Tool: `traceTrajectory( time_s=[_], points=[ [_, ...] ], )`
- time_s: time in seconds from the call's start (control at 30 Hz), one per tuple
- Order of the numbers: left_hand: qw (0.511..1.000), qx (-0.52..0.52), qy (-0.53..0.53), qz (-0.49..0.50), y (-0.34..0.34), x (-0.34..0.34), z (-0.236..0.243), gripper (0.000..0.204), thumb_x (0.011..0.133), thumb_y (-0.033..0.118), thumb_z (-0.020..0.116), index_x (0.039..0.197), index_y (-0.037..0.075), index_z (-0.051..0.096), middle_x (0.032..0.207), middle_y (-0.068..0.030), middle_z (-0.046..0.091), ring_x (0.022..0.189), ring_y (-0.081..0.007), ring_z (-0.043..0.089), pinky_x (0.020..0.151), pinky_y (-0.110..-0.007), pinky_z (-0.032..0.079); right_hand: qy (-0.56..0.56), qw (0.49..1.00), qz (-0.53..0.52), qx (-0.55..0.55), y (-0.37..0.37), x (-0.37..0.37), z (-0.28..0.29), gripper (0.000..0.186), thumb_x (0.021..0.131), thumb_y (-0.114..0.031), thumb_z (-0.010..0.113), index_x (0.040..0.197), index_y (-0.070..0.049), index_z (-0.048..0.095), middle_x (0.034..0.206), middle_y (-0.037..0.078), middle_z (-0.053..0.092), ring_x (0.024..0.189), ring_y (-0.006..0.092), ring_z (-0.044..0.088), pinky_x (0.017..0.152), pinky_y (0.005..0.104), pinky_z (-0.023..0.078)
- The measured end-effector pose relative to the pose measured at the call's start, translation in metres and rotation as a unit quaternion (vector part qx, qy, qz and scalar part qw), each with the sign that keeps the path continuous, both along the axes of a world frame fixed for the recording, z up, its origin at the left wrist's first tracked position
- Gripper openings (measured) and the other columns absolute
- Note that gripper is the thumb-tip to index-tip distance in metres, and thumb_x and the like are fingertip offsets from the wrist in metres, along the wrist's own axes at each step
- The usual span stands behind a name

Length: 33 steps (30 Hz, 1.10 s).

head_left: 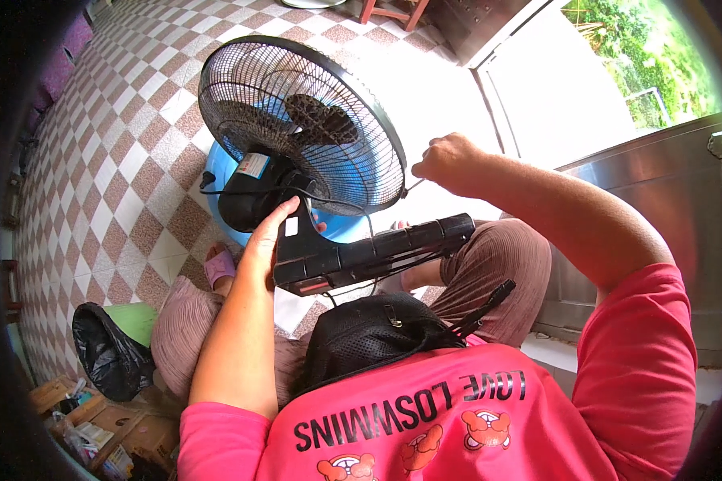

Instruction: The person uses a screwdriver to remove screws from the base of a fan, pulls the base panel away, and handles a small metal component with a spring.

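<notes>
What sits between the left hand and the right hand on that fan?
In the head view, the fan's wire grille and black control column lie between the left hand, flat on the motor housing, and the right hand, holding a thin tool at the grille rim.

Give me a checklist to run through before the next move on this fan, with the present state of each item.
1. Left hand braces the fan's black motor housing: ok, palm lies against it.
2. Right hand grips a thin tool at the grille rim: ok, though the tool's kind cannot be told.
3. Tool tip seated on a fastener: cannot tell, too small.
4. Front grille still mounted over the blades: ok.
5. Fan's control column rests across the lap: ok.
6. Power cord unplugged: cannot tell, plug not in view.
</notes>
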State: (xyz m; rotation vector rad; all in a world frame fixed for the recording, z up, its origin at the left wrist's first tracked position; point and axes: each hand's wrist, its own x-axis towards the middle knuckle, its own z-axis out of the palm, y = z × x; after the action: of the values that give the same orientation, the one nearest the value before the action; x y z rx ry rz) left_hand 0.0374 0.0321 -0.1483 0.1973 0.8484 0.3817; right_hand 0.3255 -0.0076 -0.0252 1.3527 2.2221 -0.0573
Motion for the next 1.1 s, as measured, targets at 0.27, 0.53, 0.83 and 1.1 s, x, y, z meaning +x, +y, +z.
traceTrajectory(
  time_s=[0.27,0.53,0.83,1.1],
  points=[
    [1.0,0.008,-0.003,0.018,0.002,0.005,-0.006,0.036,0.075,0.037,0.071,0.088,0.007,0.057,0.084,-0.0106,0.061,0.075,-0.025,0.063,0.061,-0.039,0.054,-0.08,0.989,0.123,0.003,0.008,-0.01,-0.007,0.008,0.075,-0.009,0.064,0.069,-0.009,0.06,0.068,0.001,0.061,0.071,0.0141,0.062,0.061,0.0281,0.05],
    [1.0,0.014,-0.002,0.016,0.001,0.003,-0.015,0.041,0.073,0.039,0.071,0.093,0.008,0.055,0.085,-0.0094,0.061,0.077,-0.0246,0.063,0.061,-0.041,0.054,-0.108,0.985,0.136,-0.009,0.011,-0.024,-0.004,0.012,0.072,-0.008,0.065,0.062,-0.01,0.059,0.062,0.0,0.06,0.063,0.0137,0.062,0.054,0.0282,0.049],
    [0.998,0.014,-0.059,0.007,0.004,0.0,-0.022,0.067,0.071,0.068,0.058,0.102,0.009,0.055,0.089,-0.0112,0.061,0.079,-0.0262,0.062,0.061,-0.041,0.053,-0.065,0.992,0.108,0.003,0.01,-0.013,-0.006,0.009,0.075,-0.009,0.065,0.068,-0.009,0.06,0.065,0.002,0.061,0.065,0.0165,0.063,0.056,0.0292,0.051],
    [0.998,0.019,-0.04,0.033,0.005,0.008,-0.029,0.064,0.071,0.065,0.061,0.099,0.008,0.055,0.083,-0.012,0.063,0.072,-0.0235,0.064,0.062,-0.035,0.053,-0.066,0.992,0.105,-0.025,0.018,-0.013,0.0,0.008,0.073,-0.007,0.066,0.067,-0.009,0.061,0.066,0.002,0.061,0.065,0.0164,0.063,0.056,0.0283,0.051]
  ],
)
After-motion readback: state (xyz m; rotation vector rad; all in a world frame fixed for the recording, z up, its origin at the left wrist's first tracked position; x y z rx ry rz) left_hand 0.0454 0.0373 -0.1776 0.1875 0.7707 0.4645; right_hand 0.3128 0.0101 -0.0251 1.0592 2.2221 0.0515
